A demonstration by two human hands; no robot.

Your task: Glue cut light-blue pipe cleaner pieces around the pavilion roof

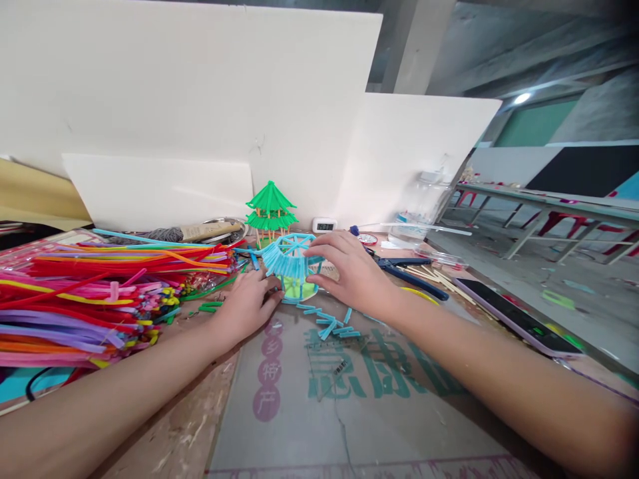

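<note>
A light-blue pipe-cleaner roof model (288,258) stands on a small yellow-green base in the middle of the table. My right hand (349,269) curls over its right side, fingers closed on the roof's rim. My left hand (249,301) rests low at its left, fingertips pinched against the base. Short blue pipe-cleaner pieces (332,324) lie scattered just in front of the model. Behind it stands a finished green pagoda model (270,209).
A big heap of coloured pipe cleaners (100,293) fills the left side. Blue-handled pliers (409,273) and wooden sticks lie at the right, a phone (519,319) near the right edge. A flattened cardboard sheet (349,412) covers the front. White boards stand behind.
</note>
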